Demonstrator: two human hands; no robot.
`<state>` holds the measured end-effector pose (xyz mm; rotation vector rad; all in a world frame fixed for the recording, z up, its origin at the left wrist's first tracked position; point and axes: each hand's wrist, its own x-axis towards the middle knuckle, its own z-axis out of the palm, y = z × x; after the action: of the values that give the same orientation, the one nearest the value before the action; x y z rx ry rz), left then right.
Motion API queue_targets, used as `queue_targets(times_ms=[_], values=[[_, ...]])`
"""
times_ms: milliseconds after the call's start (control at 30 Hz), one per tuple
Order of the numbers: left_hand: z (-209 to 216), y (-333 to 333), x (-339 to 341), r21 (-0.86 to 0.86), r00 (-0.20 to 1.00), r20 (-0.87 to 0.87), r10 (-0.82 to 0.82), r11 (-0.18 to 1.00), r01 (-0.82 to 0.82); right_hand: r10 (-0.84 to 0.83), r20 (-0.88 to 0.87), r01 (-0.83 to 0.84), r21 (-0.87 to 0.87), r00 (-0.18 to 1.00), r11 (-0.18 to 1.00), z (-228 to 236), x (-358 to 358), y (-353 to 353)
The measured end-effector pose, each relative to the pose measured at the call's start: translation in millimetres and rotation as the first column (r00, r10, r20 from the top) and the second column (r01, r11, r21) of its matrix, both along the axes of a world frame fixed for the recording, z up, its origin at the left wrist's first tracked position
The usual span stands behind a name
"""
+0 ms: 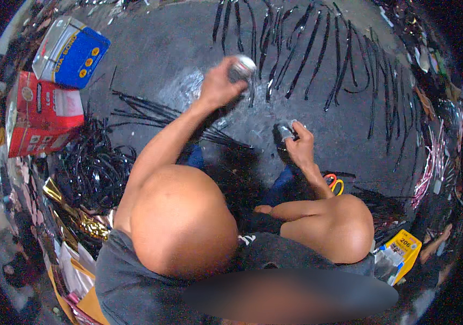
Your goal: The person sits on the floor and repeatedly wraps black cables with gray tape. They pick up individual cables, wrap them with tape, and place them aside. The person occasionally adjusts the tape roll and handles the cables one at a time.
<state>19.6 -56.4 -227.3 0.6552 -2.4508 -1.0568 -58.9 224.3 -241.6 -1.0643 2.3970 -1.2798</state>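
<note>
My left hand is wrapped round a short can-like thing with a pale, shiny top, held over the grey floor; motion blurs it a little. Lower and to the right, my right hand grips a small shiny silver-and-dark thing, whose kind I cannot make out. Beyond both hands, long glossy black strips lie side by side in a loose row. A bundle of similar strips passes close to my left forearm. Whitish smears mark the floor near my left hand.
At the left stand a blue-and-white container and a red box, with a tangled heap of black strips below. Scissors with orange-yellow handles lie near my right forearm. Gold foil and a yellow box flank me.
</note>
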Motion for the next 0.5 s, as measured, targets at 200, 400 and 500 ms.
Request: queue_targets(times_ms=[200,400,500], values=[[1.8,-37.4,62.6,0.516,0.913,-0.318,0.256,0.855,-0.060,-0.018,0.036,0.014,0.105,0.999,0.994,-0.5,-7.1,-1.9],[-19.1,-29.0,83.8,0.553,0.902,-0.289,0.321,0.825,-0.117,0.045,0.014,-0.046,0.051,0.999,0.998,3.7,-2.1,-15.4],[-13.0,-20.1,79.8,0.493,0.905,-0.301,0.302,0.861,-0.124,0.007,-0.052,-0.006,0.018,0.999,1.000,-4.7,-2.8,-15.5]])
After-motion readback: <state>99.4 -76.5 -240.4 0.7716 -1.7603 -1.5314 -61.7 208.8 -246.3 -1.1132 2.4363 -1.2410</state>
